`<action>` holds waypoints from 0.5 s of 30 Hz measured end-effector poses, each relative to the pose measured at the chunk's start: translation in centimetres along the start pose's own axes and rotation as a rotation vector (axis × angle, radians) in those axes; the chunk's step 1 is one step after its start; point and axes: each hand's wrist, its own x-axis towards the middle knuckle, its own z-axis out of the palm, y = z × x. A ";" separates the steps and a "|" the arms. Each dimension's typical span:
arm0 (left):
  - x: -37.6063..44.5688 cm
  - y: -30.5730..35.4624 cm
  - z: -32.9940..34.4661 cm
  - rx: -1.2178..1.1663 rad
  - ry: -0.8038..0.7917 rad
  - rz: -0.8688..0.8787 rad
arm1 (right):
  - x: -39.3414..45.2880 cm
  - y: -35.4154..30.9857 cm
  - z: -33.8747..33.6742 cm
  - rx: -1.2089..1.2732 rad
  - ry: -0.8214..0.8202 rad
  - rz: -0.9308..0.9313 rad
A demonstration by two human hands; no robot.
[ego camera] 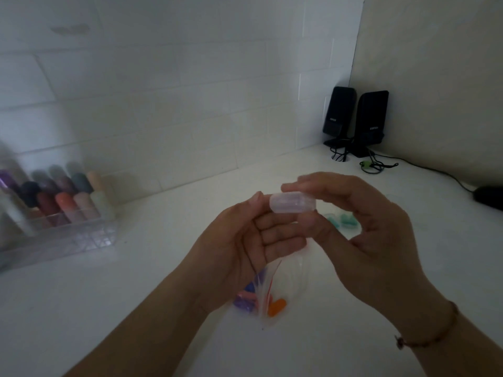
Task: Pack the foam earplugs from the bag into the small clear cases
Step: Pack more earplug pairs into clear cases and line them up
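right hand (362,229) grip pinching clear case (292,203) | left hand (245,246) grip touching case end, loosely curled | bag (261,297) on tabletop (109,308) below

small clear case (292,202) held up, bagged earplugs (276,307) on table

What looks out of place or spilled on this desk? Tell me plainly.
Nothing is damaged or clearly spilled. Both hands, left and right, hold a small clear case above the bag of coloured earplugs. The only oddity: some teal earplugs lie apart from the bag, behind the right hand; the blur hides whether they are cased.
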 end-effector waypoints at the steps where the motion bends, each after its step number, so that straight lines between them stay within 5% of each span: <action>1: -0.1 0.1 0.0 -0.032 -0.043 -0.026 | 0.0 0.0 0.1 0.048 -0.021 0.008; 5: -0.3 0.1 0.1 -0.051 -0.113 -0.013 | -0.2 0.2 0.4 0.057 -0.062 -0.018; 15: 0.1 -0.1 -0.5 0.059 0.038 0.091 | -0.1 0.3 0.1 -0.283 0.069 -0.177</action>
